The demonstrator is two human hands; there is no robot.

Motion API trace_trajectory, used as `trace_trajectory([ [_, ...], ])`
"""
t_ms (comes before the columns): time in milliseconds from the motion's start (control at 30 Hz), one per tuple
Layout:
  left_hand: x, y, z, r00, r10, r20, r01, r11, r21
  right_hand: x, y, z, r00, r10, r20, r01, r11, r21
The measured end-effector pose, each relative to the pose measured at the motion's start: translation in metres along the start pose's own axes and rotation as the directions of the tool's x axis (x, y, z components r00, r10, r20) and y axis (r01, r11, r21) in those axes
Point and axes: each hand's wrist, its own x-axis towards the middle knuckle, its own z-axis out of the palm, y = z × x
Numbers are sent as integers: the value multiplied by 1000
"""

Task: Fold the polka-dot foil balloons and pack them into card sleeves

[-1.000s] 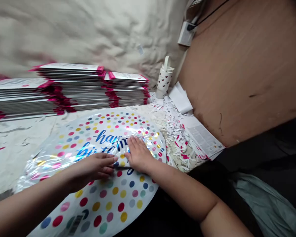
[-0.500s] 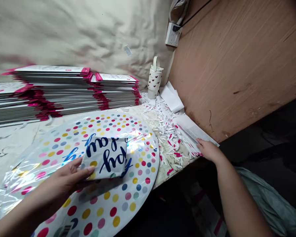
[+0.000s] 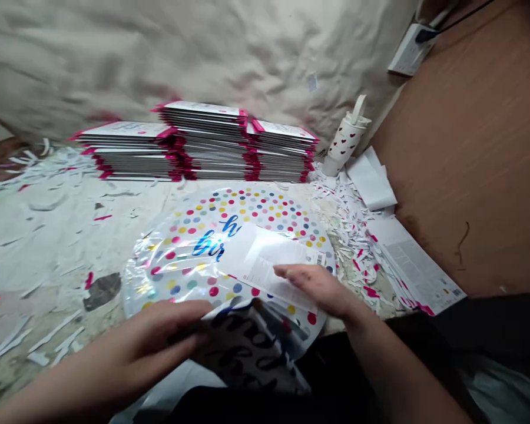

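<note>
My left hand [image 3: 159, 335] is closed on a folded foil balloon [image 3: 247, 347], which has dark blue lettering and hangs tilted near the table's front edge. My right hand [image 3: 318, 288] grips a flat white printed paper packet [image 3: 256, 253], its fingers on top and its thumb out of sight. That packet is just beyond the folded balloon. Beneath both lies a large round flat foil balloon [image 3: 256, 206], white with many coloured dots and blue lettering, partly covered by the packet and my hands.
Stacks of pink-edged white packets [image 3: 212, 147] stand along the back. To their right is a white tumbler with hearts [image 3: 344, 141]. Paper scraps [image 3: 348, 227] litter the table, and more printed packets [image 3: 424, 265] lie at the right beside a brown board [image 3: 477, 176].
My right hand has brought a white packet from the pile at the right over to the dotted balloon. My left hand has drawn the folded balloon closer and tilted it. The view has swung left.
</note>
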Motion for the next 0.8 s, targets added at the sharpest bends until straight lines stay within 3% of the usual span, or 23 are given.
trace_trajectory([
  [67, 10, 4, 0, 981, 52, 187, -65, 996, 68, 7, -3, -14, 969, -94, 228, 0, 925, 379],
  [133, 22, 4, -2, 980, 59, 192, -78, 993, 91, 14, -7, -17, 934, -97, 343, -105, 845, 525],
  [200, 31, 1, -5, 988, 51, 142, -53, 999, 8, 20, -7, -11, 944, 25, 330, -219, 794, 567],
  [267, 37, -5, -9, 988, 66, 138, -40, 982, -183, 23, -3, -4, 951, 135, 279, -291, 699, 653],
  [367, 40, -14, -11, 985, 65, 160, -1, 928, -371, 24, 7, 2, 945, 182, 272, -326, 593, 737],
  [533, 51, -22, -7, 998, -43, -40, 24, 925, -379, 19, 14, 2, 945, 221, 241, -327, 604, 727],
  [600, 57, -20, -5, 994, -29, -107, -1, 963, -268, 16, 21, -7, 945, 247, 215, -326, 641, 695],
  [633, 60, -18, -3, 984, 1, -179, -28, 989, -148, 15, 26, -14, 946, 277, 166, -312, 652, 691],
  [700, 68, -9, 10, 939, 110, -326, -53, 983, 177, 14, 38, -32, 927, 368, -77, -205, 665, 718],
  [733, 72, -4, 22, 926, 175, -334, -58, 942, 332, 15, 43, -42, 881, 409, -239, -115, 673, 731],
  [800, 82, 7, 58, 951, 253, -177, -120, 832, 542, 21, 51, -58, 758, 445, -477, 53, 686, 725],
])
